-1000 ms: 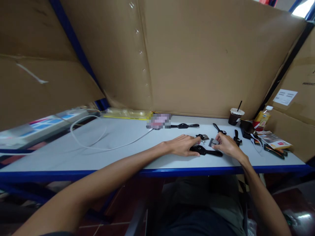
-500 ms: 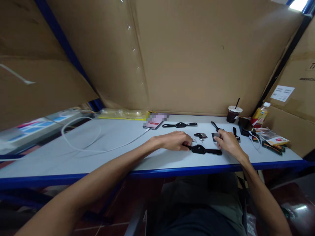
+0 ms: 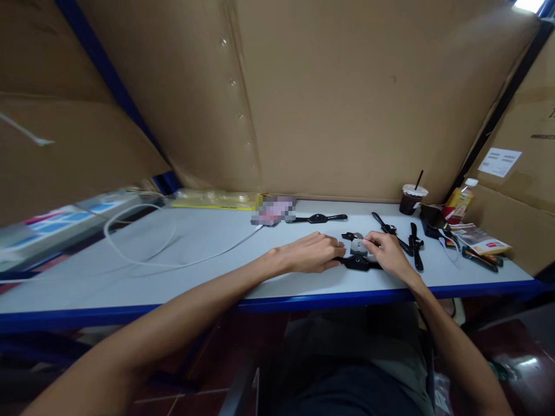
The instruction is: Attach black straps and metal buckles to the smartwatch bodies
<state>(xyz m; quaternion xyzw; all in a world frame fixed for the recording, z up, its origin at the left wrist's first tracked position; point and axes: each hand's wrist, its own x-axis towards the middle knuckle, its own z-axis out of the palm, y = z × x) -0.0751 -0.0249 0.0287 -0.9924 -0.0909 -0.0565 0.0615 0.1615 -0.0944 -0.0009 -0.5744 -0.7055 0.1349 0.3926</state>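
My left hand (image 3: 314,253) is closed around the left handle of a black spokeshave (image 3: 358,264) that lies near the table's front edge. Between the thumb and fingers of my right hand (image 3: 388,252) is a flat grey spokeshave blade (image 3: 358,247), held just above the middle of the tool's body. The right handle is partly hidden behind this hand. Just beyond the blade lies a small black part (image 3: 348,236), with other small pieces beside it partly covered.
More black spokeshaves lie behind (image 3: 318,219) and to the right (image 3: 415,245). A phone (image 3: 273,211) with a white cable is at the back. A drink cup (image 3: 413,200), a bottle (image 3: 459,201), a black box (image 3: 431,222) and packets (image 3: 481,240) stand at the right.
My right hand has moved left with the blade, from beside the spokeshave to over its body. The left hand stays on the handle, shifted slightly right.
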